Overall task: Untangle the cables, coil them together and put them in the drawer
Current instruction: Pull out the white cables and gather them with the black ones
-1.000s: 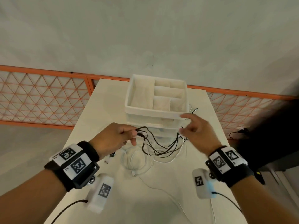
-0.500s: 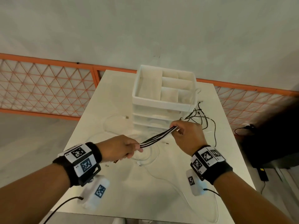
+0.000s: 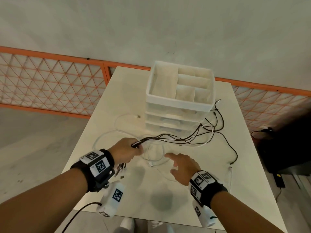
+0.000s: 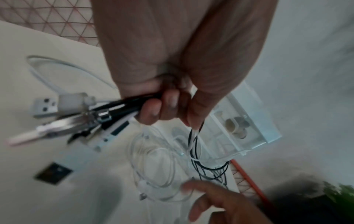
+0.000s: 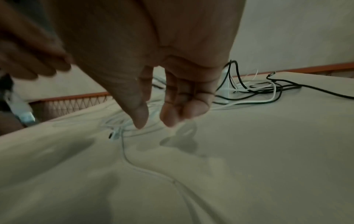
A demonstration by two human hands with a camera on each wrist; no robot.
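My left hand clamps gathered ends of black and white cables; right hand loose, empty. Untangling mostly done; tails sprawl over tabletop. Coiling, white plastic drawer unit remain.

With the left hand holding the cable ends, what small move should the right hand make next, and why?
Probably the right hand, open and holding nothing, should reach to the bundle of cables just beyond the left hand and pinch it there to begin a coil. The left hand grips the plug ends, while the far ends lie spread loose on the table beside the drawer unit.
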